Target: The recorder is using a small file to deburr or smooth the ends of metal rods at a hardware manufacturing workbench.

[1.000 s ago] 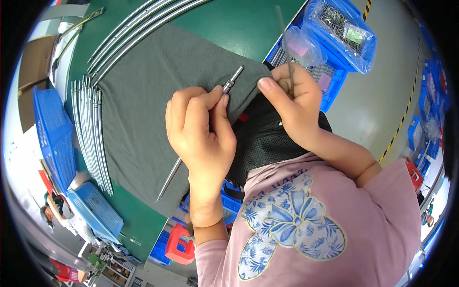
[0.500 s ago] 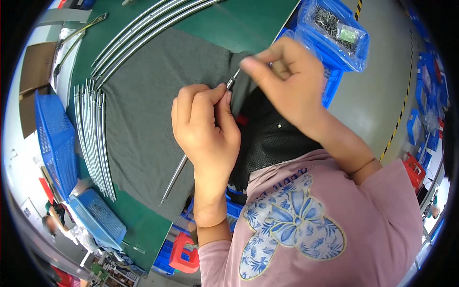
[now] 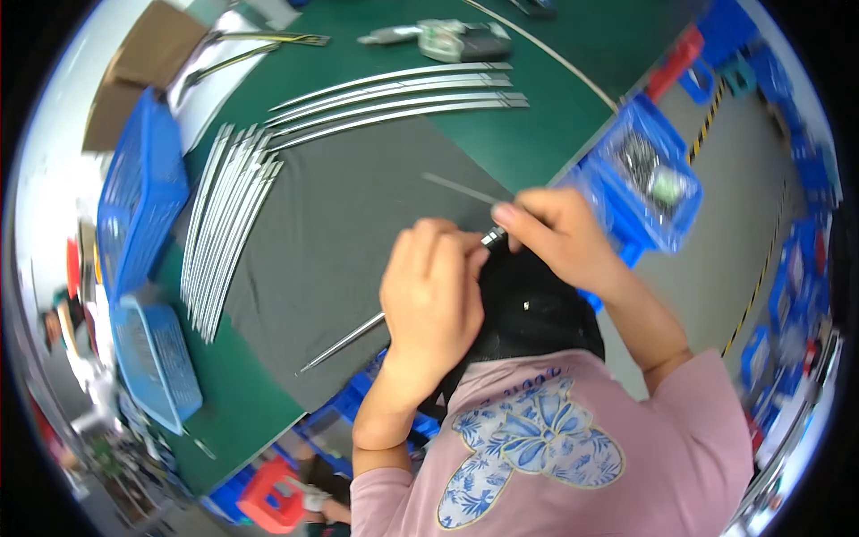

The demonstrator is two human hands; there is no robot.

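My left hand (image 3: 434,291) is closed around a slim metal rod (image 3: 344,344). The rod slants from the lower left up through the fist, and its banded end (image 3: 491,237) shows past the fingertips. Right beside that end is my right hand (image 3: 564,237), thumb and fingers pinched together. A thin metal shaft (image 3: 458,186), blurred by motion, sticks out leftward from the right fingertips. Its other end is hidden in the hand. Under both hands spreads a dark grey cloth (image 3: 322,242).
Metal rods lie in a bundle (image 3: 228,233) at left and a spread row (image 3: 394,94) behind, near a power screwdriver (image 3: 461,40). Blue baskets (image 3: 143,197) stand left. A blue bin (image 3: 644,170) of small metal parts stands right, beside the green table (image 3: 501,148).
The view has shifted, bringing the power screwdriver into sight. My right hand has turned beside the rod's end, and the thin shaft now points out to the left. My left hand keeps its hold.
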